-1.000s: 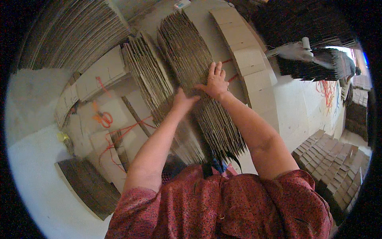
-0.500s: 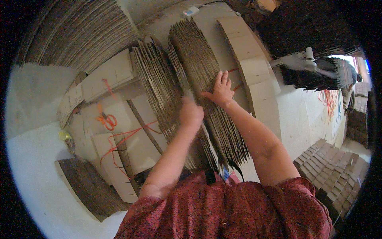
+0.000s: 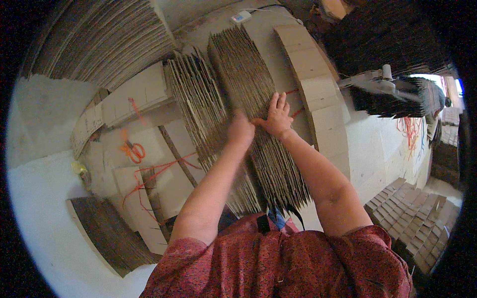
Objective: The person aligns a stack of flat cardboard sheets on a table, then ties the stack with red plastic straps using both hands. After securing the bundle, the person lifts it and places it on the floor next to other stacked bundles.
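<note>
Two rows of flat brown cardboard pieces stand on edge side by side in front of me. On the right row of cardboard (image 3: 241,59) rests my right hand (image 3: 278,119), its fingers spread and its thumb stretched toward my left hand. My left hand (image 3: 240,131) is at the left side of that same row, by the gap between the rows. Motion smears its fingers, so their grip does not show. The left row of cardboard (image 3: 194,89) leans beside my left forearm, which partly hides its near end.
Orange-handled scissors (image 3: 133,150) and red cords (image 3: 174,161) lie to the left. A small white device (image 3: 241,18) sits at the far edge. A long cardboard stack (image 3: 318,89) stands on the right, with bundled pieces (image 3: 412,218) lower right. A person (image 3: 436,99) is at the far right.
A thin batch of cardboard that stood apart in the gap now sits against the right row. My left hand has moved slightly up and right; my right hand has barely moved.
</note>
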Action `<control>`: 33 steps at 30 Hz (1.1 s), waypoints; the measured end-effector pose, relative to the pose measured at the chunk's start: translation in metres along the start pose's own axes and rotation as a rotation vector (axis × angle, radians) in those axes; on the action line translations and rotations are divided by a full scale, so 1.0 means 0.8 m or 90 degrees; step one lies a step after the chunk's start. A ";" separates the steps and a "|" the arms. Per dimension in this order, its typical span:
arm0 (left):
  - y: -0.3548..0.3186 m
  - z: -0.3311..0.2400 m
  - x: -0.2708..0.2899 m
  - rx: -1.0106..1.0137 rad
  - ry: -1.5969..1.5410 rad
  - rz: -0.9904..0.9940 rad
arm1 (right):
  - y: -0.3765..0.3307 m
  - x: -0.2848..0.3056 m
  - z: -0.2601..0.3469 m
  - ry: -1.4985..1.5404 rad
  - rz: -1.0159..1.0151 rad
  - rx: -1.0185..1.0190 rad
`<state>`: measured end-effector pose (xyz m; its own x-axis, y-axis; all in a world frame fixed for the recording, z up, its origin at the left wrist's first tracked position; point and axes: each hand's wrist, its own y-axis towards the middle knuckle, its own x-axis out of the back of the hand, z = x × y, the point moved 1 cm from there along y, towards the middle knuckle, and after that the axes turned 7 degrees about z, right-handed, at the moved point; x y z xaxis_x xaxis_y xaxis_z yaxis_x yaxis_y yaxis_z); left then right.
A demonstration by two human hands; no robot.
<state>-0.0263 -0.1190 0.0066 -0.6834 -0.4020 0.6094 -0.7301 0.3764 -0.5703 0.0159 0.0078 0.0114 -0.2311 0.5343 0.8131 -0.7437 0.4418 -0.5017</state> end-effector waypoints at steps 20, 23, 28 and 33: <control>0.045 0.062 -0.038 -0.144 -0.135 0.096 | 0.001 0.009 0.033 -0.020 0.034 -0.116; 0.020 0.066 -0.013 -0.166 -0.156 0.137 | -0.007 0.010 0.052 -0.044 0.030 -0.134; -0.059 0.064 0.039 -0.206 0.042 -0.384 | -0.005 0.005 0.035 -0.039 0.022 -0.133; -0.054 0.198 0.034 0.162 -0.085 -0.332 | -0.013 0.012 0.051 -0.037 0.025 -0.108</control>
<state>-0.0139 -0.2784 -0.0394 -0.2167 -0.5880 0.7793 -0.9352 -0.1039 -0.3385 -0.0041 -0.0209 0.0360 -0.2970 0.5128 0.8055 -0.6181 0.5397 -0.5715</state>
